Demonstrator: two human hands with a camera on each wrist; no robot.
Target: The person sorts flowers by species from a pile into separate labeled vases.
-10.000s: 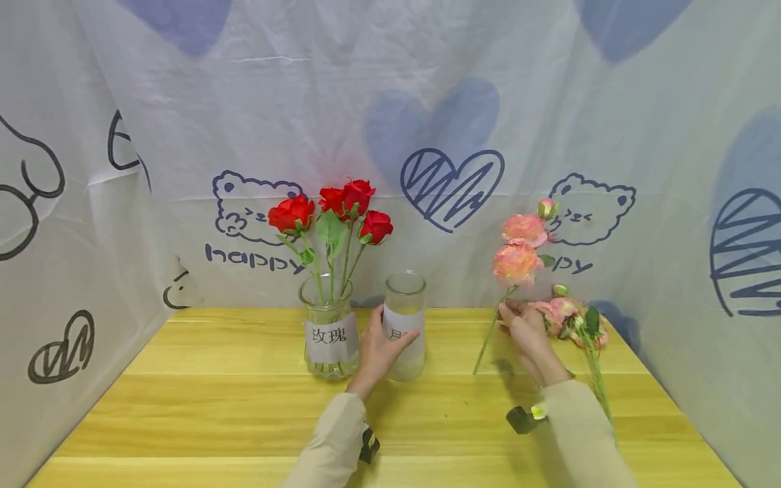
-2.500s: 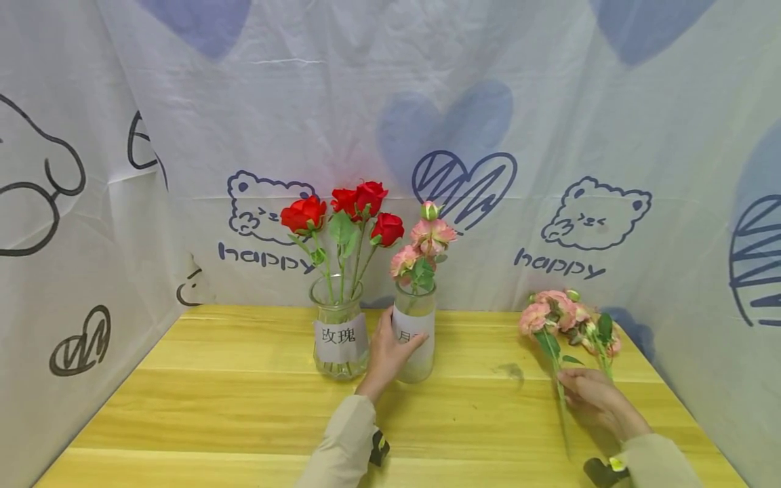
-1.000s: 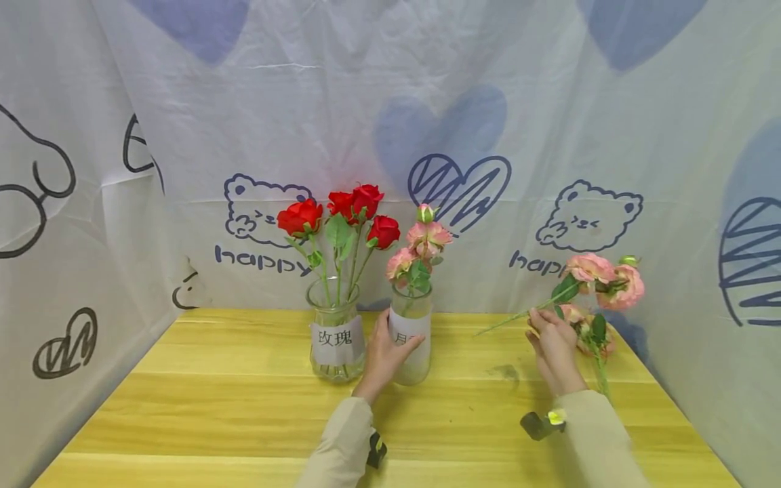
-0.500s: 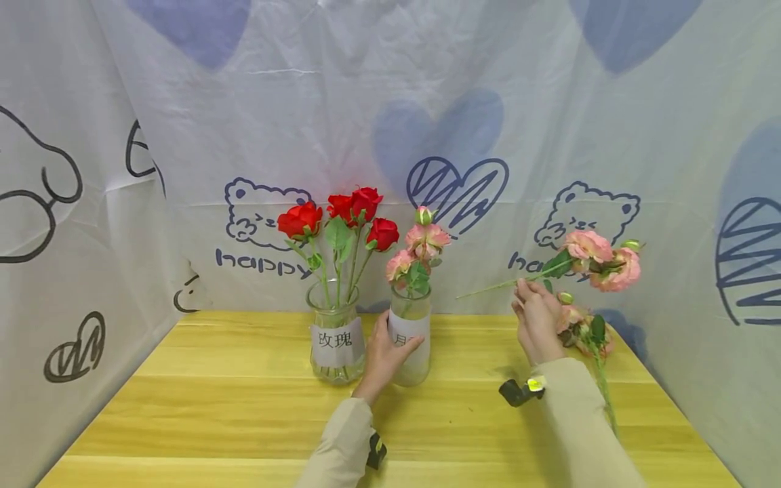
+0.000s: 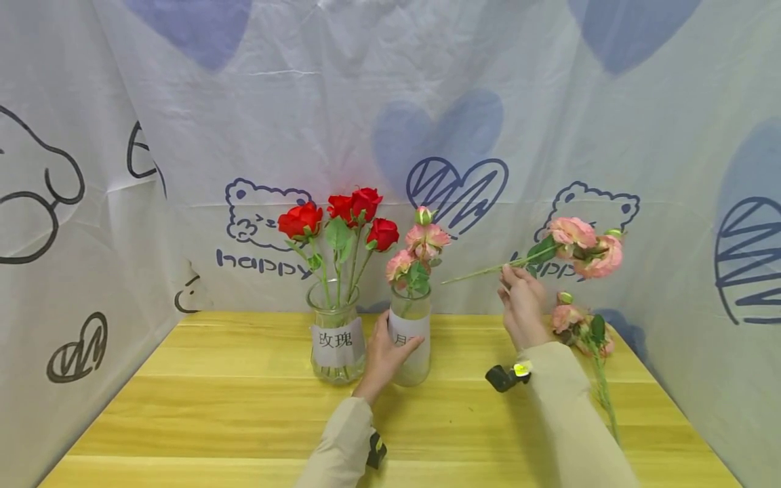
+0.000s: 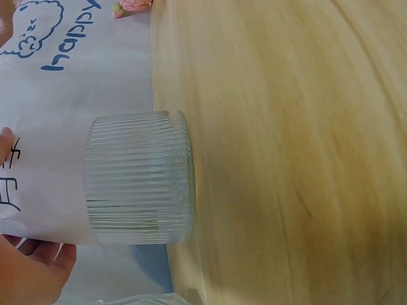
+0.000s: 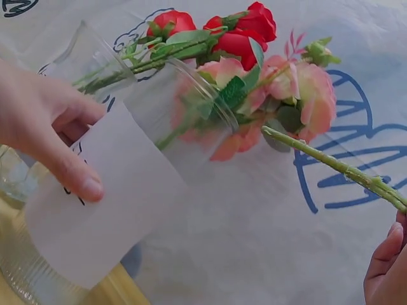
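My left hand [image 5: 384,356] grips the tall clear vase [image 5: 416,371] with a white label, thumb across the front. In the left wrist view the ribbed base of this vase [image 6: 140,181] stands on the wooden table. A pink rose stem [image 5: 427,240] with two blooms and a bud is in it. Between the fingers of my right hand [image 5: 525,308] is the stem of another pink rose [image 5: 573,234], raised above the table and lying nearly level, blooms to the right. In the right wrist view its bare stem end [image 7: 286,138] is near the blooms over the vase mouth, apart from the rim.
Left of my left hand, a wider labelled glass vase [image 5: 335,371] holds several red roses [image 5: 383,234]. More pink roses [image 5: 567,317] lie at the table's right side. A printed white cloth [image 5: 274,135] hangs behind and beside the wooden table [image 5: 244,420].
My right hand has picked up the second pink rose from the right, turned it and carried it up and left. The first one has entered the tall vase. My left hand keeps holding the vase.
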